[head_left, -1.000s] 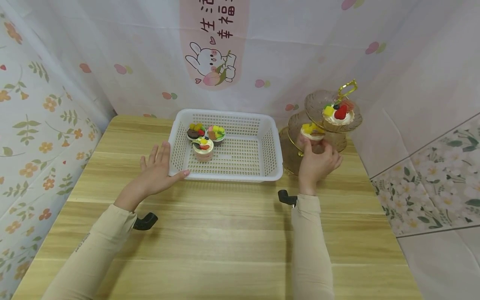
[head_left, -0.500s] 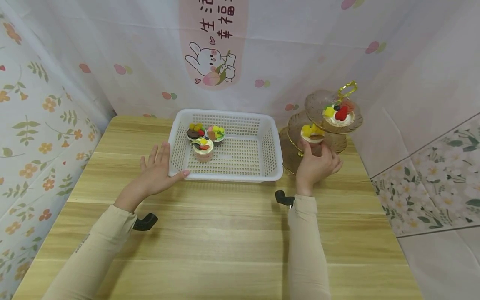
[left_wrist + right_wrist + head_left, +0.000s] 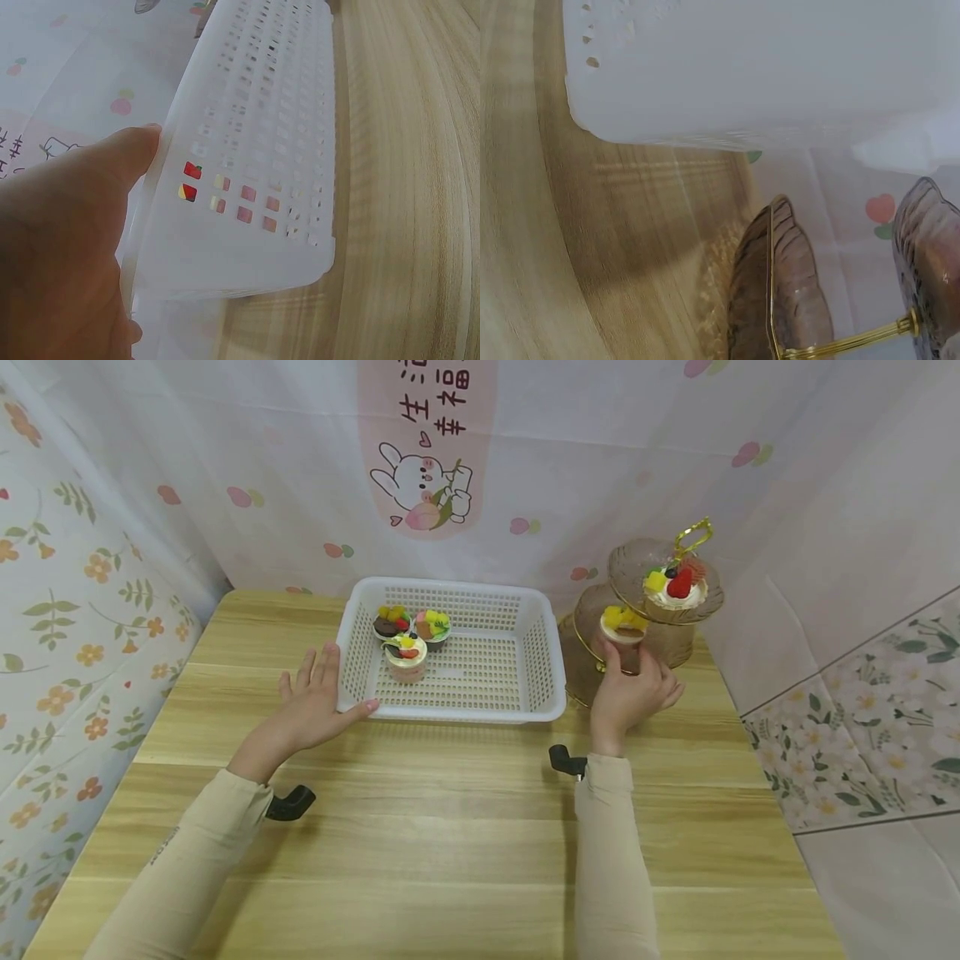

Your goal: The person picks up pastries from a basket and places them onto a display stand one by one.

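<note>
Apparently positioning: right hand [image 3: 636,692] pinches yellow-topped dessert cup [image 3: 622,632] on tiered brown-glass stand [image 3: 632,564]; left hand [image 3: 309,712] straight-fingered at near-left corner of white plastic basket [image 3: 465,715]; next likely needs headroom.

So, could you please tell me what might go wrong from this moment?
The right hand holds the yellow-topped cupcake, which appears close to the upper tier, so its topping might scrape that edge. A bump could also rock the stand or shift the strawberry-topped cupcake. The left hand touches the basket; pressing might slide it.
</note>
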Motion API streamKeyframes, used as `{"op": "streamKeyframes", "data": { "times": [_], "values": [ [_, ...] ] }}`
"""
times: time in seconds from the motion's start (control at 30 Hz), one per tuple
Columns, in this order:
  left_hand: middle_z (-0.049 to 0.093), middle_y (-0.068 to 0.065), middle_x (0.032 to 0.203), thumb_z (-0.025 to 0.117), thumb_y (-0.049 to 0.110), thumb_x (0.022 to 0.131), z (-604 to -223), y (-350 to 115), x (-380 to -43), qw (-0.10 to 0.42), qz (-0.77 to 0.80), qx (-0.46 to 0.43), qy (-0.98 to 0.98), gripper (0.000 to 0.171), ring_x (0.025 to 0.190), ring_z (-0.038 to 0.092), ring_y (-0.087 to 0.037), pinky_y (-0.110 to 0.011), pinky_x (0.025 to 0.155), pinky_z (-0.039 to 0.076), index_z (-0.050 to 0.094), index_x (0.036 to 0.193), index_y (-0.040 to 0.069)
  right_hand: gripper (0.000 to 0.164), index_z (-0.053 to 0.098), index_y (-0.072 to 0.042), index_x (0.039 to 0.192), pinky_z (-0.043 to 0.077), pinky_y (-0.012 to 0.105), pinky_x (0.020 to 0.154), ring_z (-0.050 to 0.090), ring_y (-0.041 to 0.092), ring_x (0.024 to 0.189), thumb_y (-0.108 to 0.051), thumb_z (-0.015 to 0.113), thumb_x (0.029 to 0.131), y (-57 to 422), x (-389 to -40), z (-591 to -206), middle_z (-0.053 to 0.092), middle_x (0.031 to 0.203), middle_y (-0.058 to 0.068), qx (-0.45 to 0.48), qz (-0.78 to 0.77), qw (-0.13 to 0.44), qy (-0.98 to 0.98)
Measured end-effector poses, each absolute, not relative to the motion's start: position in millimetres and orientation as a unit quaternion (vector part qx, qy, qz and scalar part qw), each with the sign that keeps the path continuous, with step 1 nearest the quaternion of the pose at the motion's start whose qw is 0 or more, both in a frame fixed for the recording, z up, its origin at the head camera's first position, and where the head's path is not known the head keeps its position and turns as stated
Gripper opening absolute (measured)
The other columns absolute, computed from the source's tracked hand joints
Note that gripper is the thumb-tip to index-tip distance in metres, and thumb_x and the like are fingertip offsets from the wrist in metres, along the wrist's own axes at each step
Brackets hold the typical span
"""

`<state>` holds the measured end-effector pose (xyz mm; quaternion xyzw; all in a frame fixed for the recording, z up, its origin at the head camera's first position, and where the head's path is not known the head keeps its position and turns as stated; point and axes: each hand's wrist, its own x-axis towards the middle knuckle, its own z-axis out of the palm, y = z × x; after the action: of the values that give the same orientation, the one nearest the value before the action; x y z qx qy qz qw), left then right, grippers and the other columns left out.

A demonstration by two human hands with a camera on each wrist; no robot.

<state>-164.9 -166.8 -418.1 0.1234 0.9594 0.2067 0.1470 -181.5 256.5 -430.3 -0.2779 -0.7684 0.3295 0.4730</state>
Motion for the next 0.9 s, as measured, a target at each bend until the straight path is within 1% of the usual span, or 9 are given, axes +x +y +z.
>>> {"op": "streamKeyframes", "data": {
  "times": [0.2, 0.43, 0.47, 0.53, 0.6, 0.67, 0.73, 0.8, 0.9],
  "values": [
    [-0.016, -0.022, 0.165, 0.042, 0.074, 0.091, -418, -167, -165, 0.148, 0.209, 0.121, 0.959, 0.115, 0.151, -0.021, -0.046, -0.078, 0.111, -0.009, -0.019, 0.154, -0.001, 0.037, 0.078, -0.012, 0.105, 0.008, 0.054, 0.122, 0.057, 0.027, 0.105, -0.038, 0.082, 0.078, 254, -181, -430, 0.077, 0.097, 0.01, -0.275, 0.324, 0.489, -0.762],
    [-0.018, -0.022, 0.164, 0.042, 0.074, 0.091, -418, -167, -165, 0.149, 0.207, 0.124, 0.959, 0.115, 0.15, -0.022, -0.046, -0.078, 0.111, -0.009, -0.02, 0.153, -0.001, 0.037, 0.078, -0.012, 0.104, 0.007, 0.05, 0.124, 0.057, 0.026, 0.105, -0.04, 0.08, 0.079, 254, -179, -430, 0.076, 0.096, 0.011, -0.276, 0.329, 0.495, -0.755],
    [-0.018, -0.022, 0.164, 0.042, 0.074, 0.092, -419, -167, -165, 0.15, 0.208, 0.124, 0.959, 0.115, 0.15, -0.022, -0.046, -0.078, 0.111, -0.009, -0.021, 0.153, 0.0, 0.038, 0.078, -0.011, 0.104, 0.009, 0.049, 0.123, 0.056, 0.026, 0.105, -0.04, 0.081, 0.079, 253, -178, -429, 0.076, 0.097, 0.012, -0.273, 0.331, 0.498, -0.754],
    [-0.019, -0.021, 0.164, 0.042, 0.074, 0.091, -419, -167, -165, 0.15, 0.208, 0.124, 0.958, 0.115, 0.15, -0.022, -0.046, -0.078, 0.11, -0.009, -0.021, 0.153, 0.0, 0.04, 0.078, -0.009, 0.104, 0.018, 0.045, 0.119, 0.056, 0.027, 0.104, -0.04, 0.081, 0.079, 250, -174, -426, 0.075, 0.097, 0.012, -0.261, 0.34, 0.507, -0.748],
    [-0.019, -0.021, 0.164, 0.042, 0.074, 0.091, -419, -168, -164, 0.151, 0.208, 0.125, 0.958, 0.115, 0.15, -0.023, -0.045, -0.078, 0.11, -0.009, -0.021, 0.153, 0.0, 0.041, 0.078, -0.007, 0.104, 0.029, 0.041, 0.11, 0.056, 0.028, 0.102, -0.038, 0.083, 0.078, 244, -170, -421, 0.075, 0.096, 0.013, -0.238, 0.354, 0.514, -0.744],
    [-0.019, -0.022, 0.164, 0.041, 0.074, 0.091, -419, -168, -164, 0.152, 0.208, 0.125, 0.958, 0.115, 0.15, -0.023, -0.045, -0.078, 0.11, -0.009, -0.021, 0.153, 0.0, 0.039, 0.078, -0.005, 0.104, 0.037, 0.036, 0.099, 0.058, 0.028, 0.099, -0.035, 0.083, 0.078, 236, -168, -415, 0.076, 0.095, 0.013, -0.194, 0.382, 0.521, -0.739],
    [-0.018, -0.022, 0.164, 0.042, 0.074, 0.092, -419, -168, -164, 0.15, 0.208, 0.125, 0.958, 0.115, 0.15, -0.023, -0.045, -0.078, 0.11, -0.009, -0.021, 0.153, 0.0, 0.035, 0.078, -0.003, 0.102, 0.043, 0.031, 0.092, 0.061, 0.027, 0.096, -0.029, 0.084, 0.079, 226, -168, -407, 0.077, 0.094, 0.014, -0.135, 0.415, 0.513, -0.739],
    [-0.018, -0.022, 0.164, 0.042, 0.074, 0.092, -418, -168, -164, 0.149, 0.207, 0.125, 0.959, 0.115, 0.15, -0.022, -0.046, -0.078, 0.11, -0.009, -0.021, 0.153, 0.0, 0.031, 0.078, -0.002, 0.101, 0.046, 0.027, 0.09, 0.064, 0.028, 0.093, -0.023, 0.084, 0.079, 214, -171, -398, 0.077, 0.094, 0.015, -0.07, 0.461, 0.486, -0.739],
    [-0.018, -0.022, 0.164, 0.041, 0.074, 0.091, -417, -168, -164, 0.148, 0.208, 0.124, 0.959, 0.115, 0.15, -0.022, -0.046, -0.077, 0.111, -0.009, -0.021, 0.153, 0.0, 0.03, 0.076, -0.001, 0.106, 0.05, 0.025, 0.091, 0.067, 0.029, 0.096, -0.016, 0.082, 0.081, 196, -180, -382, 0.076, 0.1, 0.017, 0.008, 0.527, 0.408, -0.745]
  ]
}}
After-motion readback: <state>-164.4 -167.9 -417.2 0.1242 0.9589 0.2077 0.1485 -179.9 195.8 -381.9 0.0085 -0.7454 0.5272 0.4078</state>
